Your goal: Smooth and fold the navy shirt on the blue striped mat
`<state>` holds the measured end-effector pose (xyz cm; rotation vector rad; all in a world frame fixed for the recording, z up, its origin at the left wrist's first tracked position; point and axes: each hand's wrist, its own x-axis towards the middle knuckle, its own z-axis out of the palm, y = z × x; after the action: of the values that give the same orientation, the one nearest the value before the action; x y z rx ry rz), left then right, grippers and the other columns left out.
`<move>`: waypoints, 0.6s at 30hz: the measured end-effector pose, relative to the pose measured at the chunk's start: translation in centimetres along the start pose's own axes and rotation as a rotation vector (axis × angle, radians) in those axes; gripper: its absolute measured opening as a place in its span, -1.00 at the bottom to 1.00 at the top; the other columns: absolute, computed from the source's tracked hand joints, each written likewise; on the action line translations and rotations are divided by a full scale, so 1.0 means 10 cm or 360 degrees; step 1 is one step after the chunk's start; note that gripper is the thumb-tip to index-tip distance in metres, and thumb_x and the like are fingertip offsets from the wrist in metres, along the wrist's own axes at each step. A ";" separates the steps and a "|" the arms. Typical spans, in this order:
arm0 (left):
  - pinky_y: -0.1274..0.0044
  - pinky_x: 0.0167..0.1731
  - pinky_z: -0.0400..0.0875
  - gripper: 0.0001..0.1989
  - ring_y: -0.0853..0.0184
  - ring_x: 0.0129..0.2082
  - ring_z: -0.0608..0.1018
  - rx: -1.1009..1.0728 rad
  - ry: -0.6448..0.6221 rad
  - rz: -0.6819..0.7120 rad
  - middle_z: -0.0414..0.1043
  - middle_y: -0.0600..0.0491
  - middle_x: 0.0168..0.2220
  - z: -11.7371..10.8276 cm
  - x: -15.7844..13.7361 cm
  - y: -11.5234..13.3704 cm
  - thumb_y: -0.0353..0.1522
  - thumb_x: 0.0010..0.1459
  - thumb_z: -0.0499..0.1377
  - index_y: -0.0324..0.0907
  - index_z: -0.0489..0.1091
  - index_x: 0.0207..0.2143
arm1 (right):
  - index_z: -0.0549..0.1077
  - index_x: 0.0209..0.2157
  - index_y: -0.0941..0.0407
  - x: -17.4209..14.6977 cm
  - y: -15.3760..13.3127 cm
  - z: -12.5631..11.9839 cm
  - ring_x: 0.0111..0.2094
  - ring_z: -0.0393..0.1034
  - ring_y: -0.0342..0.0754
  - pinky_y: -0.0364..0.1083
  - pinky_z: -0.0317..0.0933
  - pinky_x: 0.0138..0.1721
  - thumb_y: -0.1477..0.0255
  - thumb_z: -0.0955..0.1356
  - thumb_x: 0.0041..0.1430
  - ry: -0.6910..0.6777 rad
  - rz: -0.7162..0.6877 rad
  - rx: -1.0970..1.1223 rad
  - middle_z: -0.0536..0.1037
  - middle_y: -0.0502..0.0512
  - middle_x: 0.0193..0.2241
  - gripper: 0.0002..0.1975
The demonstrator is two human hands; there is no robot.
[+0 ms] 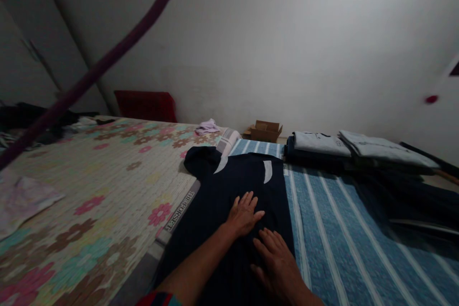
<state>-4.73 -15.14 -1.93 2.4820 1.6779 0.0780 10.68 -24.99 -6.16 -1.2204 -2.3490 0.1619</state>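
Note:
A dark navy garment (215,201), probably a shirt, lies spread over the bed, with one sleeve (202,158) out to the left and its right side in a straight edge. Two pale patches (267,172) show near its far end. My left hand (244,213) rests palm down on the middle of the cloth, fingers stretched out. Nearer to me and to the right, my right hand (276,258) also touches the fabric, its fingers apart. Neither hand grips anything.
Folded grey and dark clothes (319,146) are stacked at the right on a blue striped cover (322,210). A flowered bedspread (118,191) spreads leftward. At the back stand a cardboard box (265,131) and a red object (145,105). A purple bar (107,60) crosses the upper left.

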 end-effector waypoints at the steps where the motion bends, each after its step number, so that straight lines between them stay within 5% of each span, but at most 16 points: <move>1: 0.24 0.18 -0.12 -0.37 0.21 0.28 -0.07 -0.0018 -0.0021 -0.0020 -0.12 -0.10 0.29 -0.03 -0.05 0.01 -0.04 0.22 -0.26 -0.19 0.03 0.21 | 0.29 0.09 0.05 -0.01 0.05 0.05 0.15 0.12 0.14 0.15 0.05 0.12 0.31 0.32 0.09 0.0008 -0.0046 -0.0013 0.30 0.20 0.11 -0.51; 6: 0.22 0.20 -0.22 -0.29 0.19 0.29 -0.18 -0.0087 -0.0156 -0.0099 -0.24 -0.09 0.30 -0.03 -0.23 0.00 0.01 0.19 -0.30 -0.22 -0.07 0.25 | 0.28 0.08 0.03 -0.04 0.22 0.32 0.08 0.22 0.15 0.12 0.19 0.02 0.30 0.34 0.05 0.0174 -0.0255 -0.0155 0.35 0.19 0.07 -0.48; 12: 0.19 0.19 -0.29 -0.27 0.17 0.29 -0.21 -0.0180 -0.0145 -0.0130 -0.27 -0.11 0.30 0.08 -0.23 -0.04 0.02 0.15 -0.23 -0.22 -0.05 0.25 | 0.40 -0.10 0.02 0.00 0.28 0.71 -0.08 0.38 0.15 0.08 0.29 -0.14 0.16 0.32 -0.01 0.0710 -0.0276 -0.0313 0.51 0.16 -0.11 -0.58; 18: 0.18 0.18 -0.21 -0.35 0.10 0.27 -0.10 -0.0185 -0.0220 -0.0204 -0.15 -0.21 0.28 -0.22 -0.02 0.07 -0.13 0.11 -0.07 -0.30 0.10 0.18 | 0.43 -0.18 -0.03 0.02 0.32 0.85 -0.18 0.45 0.08 0.04 0.31 -0.15 0.27 0.27 0.11 0.0698 -0.0255 -0.0314 0.56 0.08 -0.22 -0.76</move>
<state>-4.46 -15.41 0.36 2.2368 1.7180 -0.0102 9.00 -21.96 -14.52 -1.0220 -2.0931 -0.3640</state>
